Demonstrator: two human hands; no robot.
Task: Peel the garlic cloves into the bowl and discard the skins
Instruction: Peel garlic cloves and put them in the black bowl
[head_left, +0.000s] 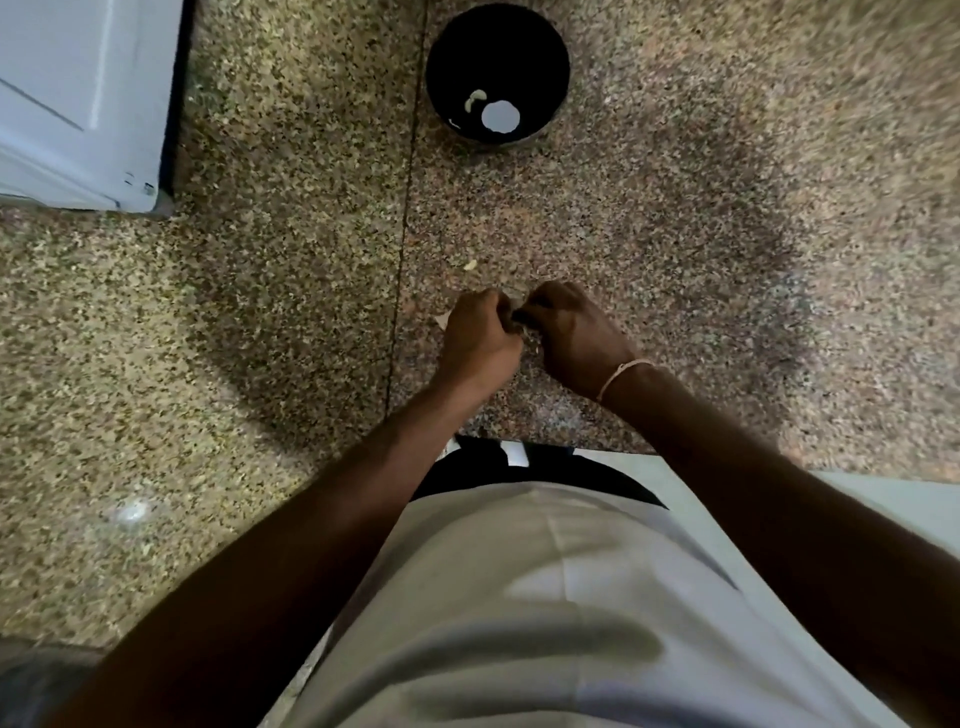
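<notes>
Speckled stone floor (260, 312), one black bin (452, 62), two hands (480, 338) (576, 332) pinching one garlic clove (519, 322)

Whatever the left hand (480, 338) and right hand (574, 332) are pinching between their curled fingers is staying mostly hidden; only pale scraps are showing in the gap, too small to identify. The pale bits inside the round black bin (497, 73) at the far side are blurring into shapeless white patches. The white panelled door (78, 98) at far left is being cut off by the picture's edge.
</notes>
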